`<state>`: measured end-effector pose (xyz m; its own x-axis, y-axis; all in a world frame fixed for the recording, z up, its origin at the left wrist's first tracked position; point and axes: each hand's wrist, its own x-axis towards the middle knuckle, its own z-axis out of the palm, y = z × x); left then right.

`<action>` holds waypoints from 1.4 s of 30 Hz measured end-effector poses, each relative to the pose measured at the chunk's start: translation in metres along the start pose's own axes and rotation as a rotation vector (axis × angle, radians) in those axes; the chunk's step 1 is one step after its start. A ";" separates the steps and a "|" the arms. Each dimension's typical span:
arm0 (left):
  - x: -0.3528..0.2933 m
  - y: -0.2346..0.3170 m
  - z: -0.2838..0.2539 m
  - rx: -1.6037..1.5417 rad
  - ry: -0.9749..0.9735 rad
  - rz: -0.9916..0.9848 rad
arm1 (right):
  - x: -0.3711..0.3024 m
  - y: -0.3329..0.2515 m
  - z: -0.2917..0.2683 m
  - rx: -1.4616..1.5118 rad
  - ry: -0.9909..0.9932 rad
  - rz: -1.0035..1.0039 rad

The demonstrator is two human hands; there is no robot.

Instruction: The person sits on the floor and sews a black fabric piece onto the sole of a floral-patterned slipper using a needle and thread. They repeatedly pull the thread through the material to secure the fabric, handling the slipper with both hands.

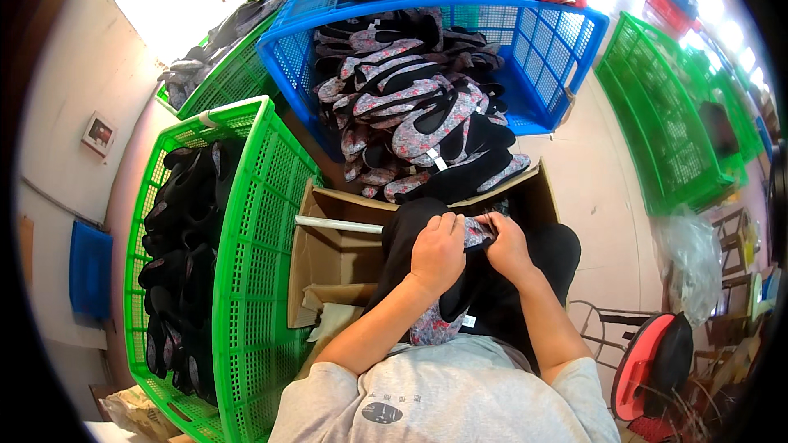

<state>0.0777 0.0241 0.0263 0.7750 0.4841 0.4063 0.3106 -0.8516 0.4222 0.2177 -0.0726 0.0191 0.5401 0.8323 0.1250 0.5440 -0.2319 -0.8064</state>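
My left hand [437, 254] and my right hand [506, 251] are close together above my lap, fingers closed on the edge of a floral fabric shoe [476, 232] with a dark lining. The fingers cover much of it. Nearer my body, another floral piece [433, 326] with a small white tag lies on my lap. Whether it belongs to the shoe in my hands, I cannot tell. Just beyond my knees, a large heap of similar floral shoes [386, 102] with black linings spills out of a tipped blue plastic crate [538, 66].
An open cardboard box [316, 258] stands around my knees, with a pale rod [338, 224] across it. On the left is a green crate [254, 279] filled with black shoes [185, 267]. More green crates [657, 115] stand at right, near a red and black stool [652, 365].
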 end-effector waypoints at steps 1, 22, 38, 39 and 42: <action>-0.001 -0.003 -0.001 -0.010 -0.003 0.030 | 0.000 -0.002 -0.003 0.008 -0.024 -0.012; -0.045 -0.032 -0.075 -0.799 -0.320 -0.184 | -0.027 -0.011 -0.001 0.701 -0.648 -0.006; -0.077 -0.017 -0.082 -2.287 -0.590 -1.151 | -0.056 -0.007 0.049 1.414 -0.495 0.336; -0.084 -0.013 -0.076 -2.389 -0.552 -1.198 | -0.057 -0.008 0.050 1.525 -0.516 0.385; -0.109 -0.021 -0.048 -2.750 -0.458 -1.215 | -0.057 -0.003 0.059 1.582 -0.557 0.374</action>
<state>-0.0400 -0.0008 0.0121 0.9700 -0.0373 -0.2400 -0.0372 0.9537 -0.2986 0.1471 -0.0891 -0.0197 0.0235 0.9934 -0.1124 -0.8485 -0.0396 -0.5276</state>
